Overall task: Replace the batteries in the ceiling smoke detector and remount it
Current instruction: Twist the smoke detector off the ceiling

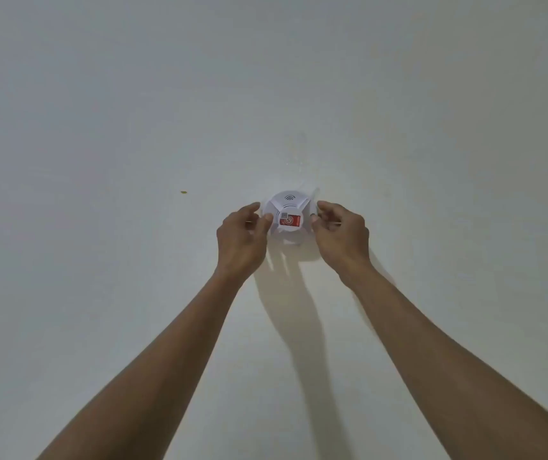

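Note:
A round white smoke detector (288,215) with a red label on its face sits against the white ceiling (266,94). Both my arms reach up to it. My left hand (242,237) grips its left edge with curled fingers and thumb. My right hand (340,232) grips its right edge the same way. The detector's back and its mount are hidden behind the body.
A small yellowish speck (183,192) marks the ceiling to the left of the detector. The shadows of my arms fall on the ceiling below the detector. Nothing else hangs nearby.

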The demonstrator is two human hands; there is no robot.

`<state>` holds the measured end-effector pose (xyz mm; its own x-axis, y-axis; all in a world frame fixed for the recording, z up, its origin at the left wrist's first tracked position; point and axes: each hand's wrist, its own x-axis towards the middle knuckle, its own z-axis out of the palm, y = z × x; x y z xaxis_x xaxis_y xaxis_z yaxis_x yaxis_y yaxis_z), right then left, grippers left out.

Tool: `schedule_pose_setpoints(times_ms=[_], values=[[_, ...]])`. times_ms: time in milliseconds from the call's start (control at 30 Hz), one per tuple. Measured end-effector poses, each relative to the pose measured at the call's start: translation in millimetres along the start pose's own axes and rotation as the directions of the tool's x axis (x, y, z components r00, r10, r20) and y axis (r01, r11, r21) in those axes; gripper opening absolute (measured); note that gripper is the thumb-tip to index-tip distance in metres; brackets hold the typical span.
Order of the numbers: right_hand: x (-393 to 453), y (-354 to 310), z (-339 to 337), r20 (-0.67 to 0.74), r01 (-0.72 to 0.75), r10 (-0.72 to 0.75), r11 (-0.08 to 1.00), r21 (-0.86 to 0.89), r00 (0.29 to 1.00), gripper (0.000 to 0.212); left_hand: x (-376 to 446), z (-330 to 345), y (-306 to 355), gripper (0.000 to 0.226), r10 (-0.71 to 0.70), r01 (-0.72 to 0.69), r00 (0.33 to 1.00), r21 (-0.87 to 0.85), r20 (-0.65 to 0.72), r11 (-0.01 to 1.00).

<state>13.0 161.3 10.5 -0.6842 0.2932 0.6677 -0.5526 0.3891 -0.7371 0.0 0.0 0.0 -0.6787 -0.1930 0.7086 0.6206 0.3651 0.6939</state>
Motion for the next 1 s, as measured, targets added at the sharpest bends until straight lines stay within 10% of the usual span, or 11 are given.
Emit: schedule_pose_setpoints(times_ms=[1000], values=[[18.2,7.6,14.1,-0.045,-0.115,0.127,0.972,0.204,0.991,0.022,14.0,10.4,8.0,0.004,-0.254,0.254,0.966,-0.346,0.045,0.903]])
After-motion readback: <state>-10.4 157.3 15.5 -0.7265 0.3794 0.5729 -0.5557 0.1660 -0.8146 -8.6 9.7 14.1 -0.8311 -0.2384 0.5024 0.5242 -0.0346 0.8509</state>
